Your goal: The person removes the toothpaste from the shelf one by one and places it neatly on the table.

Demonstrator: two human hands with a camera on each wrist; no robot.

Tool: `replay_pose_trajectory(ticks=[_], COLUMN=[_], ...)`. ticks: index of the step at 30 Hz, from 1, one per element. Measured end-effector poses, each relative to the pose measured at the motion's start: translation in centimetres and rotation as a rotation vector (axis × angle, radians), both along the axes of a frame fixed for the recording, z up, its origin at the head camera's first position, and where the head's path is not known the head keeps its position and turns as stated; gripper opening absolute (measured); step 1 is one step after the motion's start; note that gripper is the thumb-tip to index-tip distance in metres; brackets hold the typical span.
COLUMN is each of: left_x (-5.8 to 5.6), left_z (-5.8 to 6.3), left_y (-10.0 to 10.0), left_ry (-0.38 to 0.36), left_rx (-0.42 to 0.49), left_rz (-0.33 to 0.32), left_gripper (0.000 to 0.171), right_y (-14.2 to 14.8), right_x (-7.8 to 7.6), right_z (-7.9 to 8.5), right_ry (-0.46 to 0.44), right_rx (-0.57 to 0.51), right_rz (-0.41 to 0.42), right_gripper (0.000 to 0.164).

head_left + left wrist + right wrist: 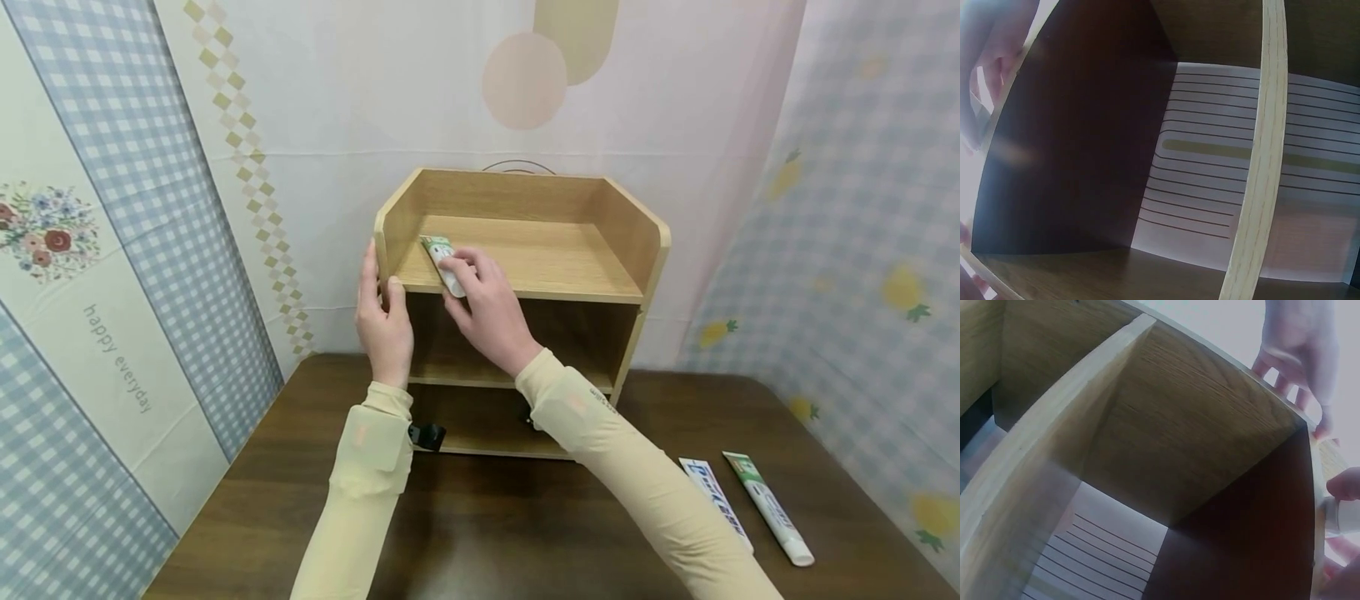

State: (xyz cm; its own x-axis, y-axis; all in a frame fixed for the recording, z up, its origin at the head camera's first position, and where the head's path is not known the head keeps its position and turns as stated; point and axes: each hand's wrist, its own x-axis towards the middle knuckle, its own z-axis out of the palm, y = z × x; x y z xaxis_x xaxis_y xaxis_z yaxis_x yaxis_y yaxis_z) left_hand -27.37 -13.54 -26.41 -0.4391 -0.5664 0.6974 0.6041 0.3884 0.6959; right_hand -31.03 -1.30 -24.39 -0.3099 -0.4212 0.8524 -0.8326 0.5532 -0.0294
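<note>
In the head view, a small light-wood shelf unit (525,250) stands at the back of the table. My right hand (491,308) holds a green and white toothpaste tube (437,247) over the left part of its top board, cap end towards me. Whether the tube touches the board I cannot tell. My left hand (385,329) holds the unit's left side panel, fingers along the outside and thumb at the front edge. In the right wrist view, the tube's white cap (1344,515) shows between right-hand fingers, with the left hand (1300,350) above it.
Two more tubes lie on the dark wood table (480,533) at the right: a blue and white toothpaste tube (716,500) and a green and white tube (768,508). Below the top board are open compartments with a middle board (1266,137). Patterned cloth hangs behind.
</note>
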Motion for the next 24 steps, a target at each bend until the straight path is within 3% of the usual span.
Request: replay_pose_trajectory(ticks=[8, 15, 19, 24], left_x=[-2.2, -1.3, -2.0, -1.9], left_z=[-1.5, -1.2, -1.8, -1.8], left_y=[-1.4, -1.1, -1.7, -1.8], left_ry=[0.022, 0.003, 0.005, 0.014], left_rx=[-0.014, -0.015, -0.014, -0.022], left_rz=[0.011, 0.012, 0.000, 0.003], left_gripper=[0.048, 0.047, 0.048, 0.048], right_y=[0.1, 0.2, 0.3, 0.5], right_x=[0.7, 1.2, 1.4, 1.5], right_z=[0.1, -0.1, -0.3, -0.6], right_ry=[-0.002, 0.007, 0.024, 0.076], right_rx=[-0.001, 0.002, -0.009, -0.019], right_rz=[0.031, 0.009, 0.015, 0.021], right_gripper=[0.030, 0.031, 0.031, 0.031])
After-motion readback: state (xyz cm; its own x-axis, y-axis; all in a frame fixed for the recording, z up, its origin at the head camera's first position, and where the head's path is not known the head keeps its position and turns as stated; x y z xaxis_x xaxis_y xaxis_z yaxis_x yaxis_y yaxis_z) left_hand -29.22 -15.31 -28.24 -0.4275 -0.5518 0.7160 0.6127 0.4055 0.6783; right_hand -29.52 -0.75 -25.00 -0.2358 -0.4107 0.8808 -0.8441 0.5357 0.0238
